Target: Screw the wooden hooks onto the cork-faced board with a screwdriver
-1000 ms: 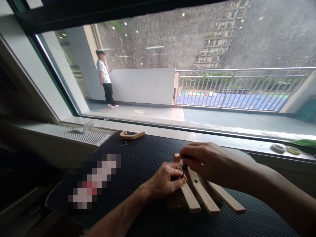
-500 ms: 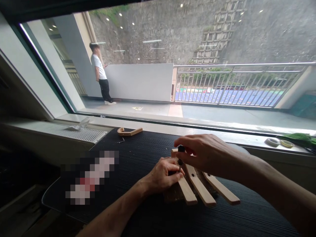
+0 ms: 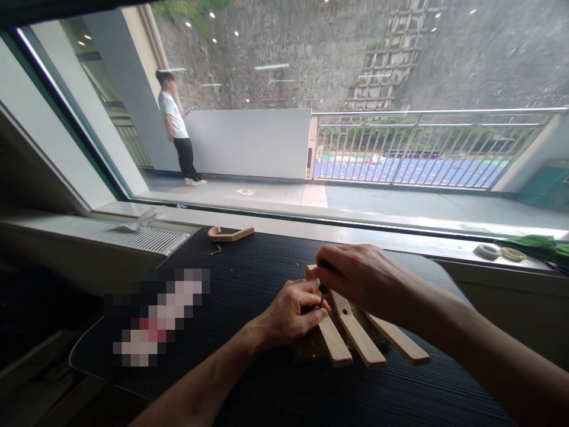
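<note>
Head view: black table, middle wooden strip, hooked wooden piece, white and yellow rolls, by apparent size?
1. Black table
2. Middle wooden strip
3. Hooked wooden piece
4. White roll, yellow roll: too alike to rank

Indoor workplace beside a large window; the type of premises cannot be confirmed. Below the window, a dark surface carries shaped wooden pieces. Beyond the window: a walkway, metal railing and blue court-like ground.

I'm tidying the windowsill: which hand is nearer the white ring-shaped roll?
Right. The right hand is left of the roll and lower in view; the left hand is farther left and lower.
</note>
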### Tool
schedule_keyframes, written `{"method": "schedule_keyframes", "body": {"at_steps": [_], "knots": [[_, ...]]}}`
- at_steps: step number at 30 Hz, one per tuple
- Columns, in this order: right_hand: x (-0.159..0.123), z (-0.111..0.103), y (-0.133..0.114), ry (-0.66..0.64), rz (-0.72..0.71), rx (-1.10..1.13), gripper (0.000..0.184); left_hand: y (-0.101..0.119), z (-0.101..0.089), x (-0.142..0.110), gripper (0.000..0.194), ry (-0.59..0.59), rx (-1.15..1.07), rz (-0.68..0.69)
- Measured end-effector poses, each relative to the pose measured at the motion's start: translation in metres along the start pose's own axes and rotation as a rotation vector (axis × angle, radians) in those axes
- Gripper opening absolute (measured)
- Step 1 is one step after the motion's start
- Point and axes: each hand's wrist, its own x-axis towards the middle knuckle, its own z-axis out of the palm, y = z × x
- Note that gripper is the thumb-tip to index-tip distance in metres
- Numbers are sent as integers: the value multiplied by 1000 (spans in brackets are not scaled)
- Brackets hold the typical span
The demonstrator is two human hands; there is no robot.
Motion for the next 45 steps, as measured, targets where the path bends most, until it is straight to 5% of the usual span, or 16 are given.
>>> {"method": "schedule_keyframes", "body": {"at_steps": [11,22,31,45], "knots": [[-8,-9,9,-22,-167,34,16,0,1,-1,15,-6,2,22],[-4,-6,-3,-50,-11,-40,27,1,2,0,18,8,-3,11],[-11,-10,9,-20,-130,16,15,1,1,1,16,13,0,27],[-7,-11,-4,-38,-52,-50,20,1,3,0,17,20,-8,0]]}}
